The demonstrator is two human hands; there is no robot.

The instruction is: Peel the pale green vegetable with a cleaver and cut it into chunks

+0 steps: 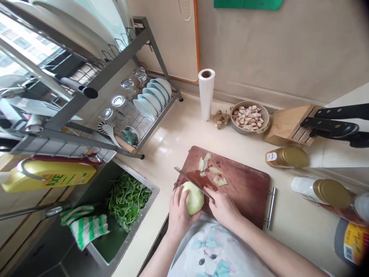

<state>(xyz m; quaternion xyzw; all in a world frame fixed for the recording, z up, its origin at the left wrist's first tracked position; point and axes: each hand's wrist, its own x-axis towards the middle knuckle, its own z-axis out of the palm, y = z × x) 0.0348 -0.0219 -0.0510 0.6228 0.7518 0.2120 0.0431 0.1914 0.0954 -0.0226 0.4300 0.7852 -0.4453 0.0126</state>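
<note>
Two bare hands are working at the near left corner of a dark wooden cutting board [245,184]. The left hand [178,211] is cupping a pale, round vegetable [193,198], its fingers wrapped closely around the left side and holding it just over the board's near edge. The right hand [223,207] is gripping the handle of a knife [188,180] with its fingers closed tight. The blade is lying across the top of the vegetable, pointing away and to the left. Pale peel scraps [213,171] are lying on the board just beyond. A sink [150,207] holding leafy greens [127,198] is sitting to the left.

The likeliest risk is a cut. The blade is running close to the left hand's fingers, and the pared surface is probably slippery, so a slip could send the edge into them. The vegetable is also being held in the air rather than resting flat, so a loosening grip could drop it off the counter's front edge.
</note>
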